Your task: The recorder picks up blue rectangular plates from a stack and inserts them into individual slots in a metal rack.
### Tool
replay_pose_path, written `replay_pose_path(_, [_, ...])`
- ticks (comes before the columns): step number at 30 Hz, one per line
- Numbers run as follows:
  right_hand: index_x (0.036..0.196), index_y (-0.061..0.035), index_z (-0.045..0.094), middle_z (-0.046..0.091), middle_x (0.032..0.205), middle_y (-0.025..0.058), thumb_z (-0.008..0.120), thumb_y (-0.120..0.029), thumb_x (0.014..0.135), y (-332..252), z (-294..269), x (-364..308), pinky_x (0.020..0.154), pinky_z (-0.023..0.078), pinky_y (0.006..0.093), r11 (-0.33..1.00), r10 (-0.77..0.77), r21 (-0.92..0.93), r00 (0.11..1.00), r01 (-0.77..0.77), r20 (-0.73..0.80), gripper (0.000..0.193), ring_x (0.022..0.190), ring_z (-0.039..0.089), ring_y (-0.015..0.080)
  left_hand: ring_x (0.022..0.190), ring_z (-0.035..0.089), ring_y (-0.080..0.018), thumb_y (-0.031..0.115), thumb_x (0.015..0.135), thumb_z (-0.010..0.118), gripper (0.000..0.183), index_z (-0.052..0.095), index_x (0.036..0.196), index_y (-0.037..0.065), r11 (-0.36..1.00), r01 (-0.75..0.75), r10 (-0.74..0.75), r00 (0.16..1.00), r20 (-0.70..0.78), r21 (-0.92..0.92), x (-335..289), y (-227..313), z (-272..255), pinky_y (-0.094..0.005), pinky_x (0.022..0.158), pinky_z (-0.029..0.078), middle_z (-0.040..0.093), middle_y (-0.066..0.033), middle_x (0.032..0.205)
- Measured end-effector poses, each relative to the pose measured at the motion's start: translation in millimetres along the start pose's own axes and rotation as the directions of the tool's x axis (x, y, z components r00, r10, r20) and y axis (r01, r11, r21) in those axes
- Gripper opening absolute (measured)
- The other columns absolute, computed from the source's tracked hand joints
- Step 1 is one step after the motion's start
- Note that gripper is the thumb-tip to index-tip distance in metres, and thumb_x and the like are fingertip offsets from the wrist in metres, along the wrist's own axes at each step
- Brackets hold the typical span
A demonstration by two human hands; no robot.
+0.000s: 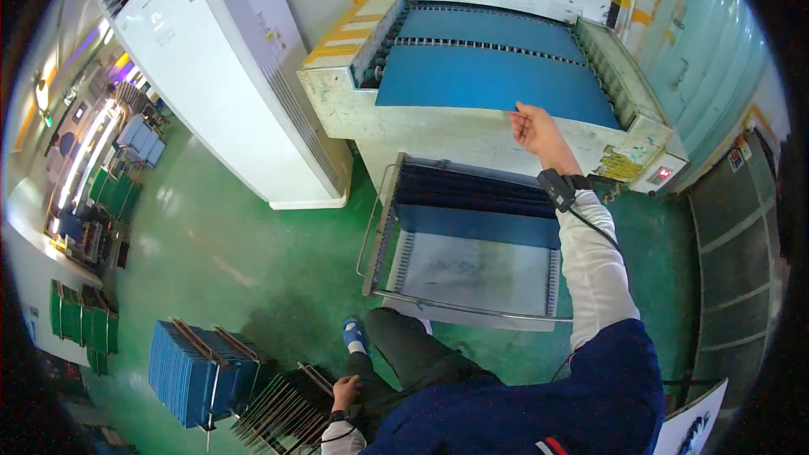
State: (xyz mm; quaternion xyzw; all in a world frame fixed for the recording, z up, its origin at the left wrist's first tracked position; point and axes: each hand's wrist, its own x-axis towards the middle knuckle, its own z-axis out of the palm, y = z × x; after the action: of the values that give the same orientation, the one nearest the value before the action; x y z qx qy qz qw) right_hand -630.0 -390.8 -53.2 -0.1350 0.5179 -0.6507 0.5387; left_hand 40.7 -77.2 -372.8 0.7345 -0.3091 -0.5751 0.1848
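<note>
My right hand (533, 130) reaches forward to the near edge of a flat blue panel (489, 80) lying on the roller conveyor of a pale machine (438, 128). Its fingers are curled, and the fingertips pinch the panel's edge. A second blue panel (489, 29) lies farther back on the rollers. Low by my left thigh, my left hand (345, 392) hangs with its fingers curled in and nothing visible in them. Just left of it stands a rack of thin upright panels (282, 417). Below the machine's front is a slotted metal rack (472, 265) holding several dark blue panels upright.
A tall white cabinet air conditioner (227, 76) stands left of the machine. Another rack of blue panels (181, 371) sits on the green floor at lower left. Translucent strip curtains (708, 59) hang at right, above a dark framed panel (733, 244).
</note>
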Motion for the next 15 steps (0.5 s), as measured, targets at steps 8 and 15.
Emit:
replay_pose_path(8, [0.092,-0.0004,0.059,0.061,0.077,0.0059,0.055,-0.034,0.088,1.3,12.8,6.0,0.052,0.047,0.0267,0.999,0.037,-0.006,0.999,-0.037,0.002,0.034,0.059,0.054,0.0149,0.059,0.061,-0.0152,0.021,0.082,0.067,0.031,0.063,0.096,-0.006,0.999,0.006,-0.005,1.0,0.01,-0.054,6.6,-7.0,0.8,-0.0266,0.051,0.049,0.065,-0.0092,0.074])
replay_pose_path(15, [0.1,0.0002,0.058,0.066,0.09,0.0088,0.045,-0.031,0.094,-3.9,28.1,-2.9,0.059,0.049,0.0278,0.992,0.013,0.123,0.991,-0.029,0.13,0.035,0.072,0.061,0.0171,0.057,0.059,-0.0142,0.02,0.081,0.066,0.028,0.064,0.095,-0.005,0.996,0.031,-0.032,0.999,-0.009,-0.086,6.9,-11.3,-1.2,-0.0262,0.051,0.047,0.065,-0.0088,0.073])
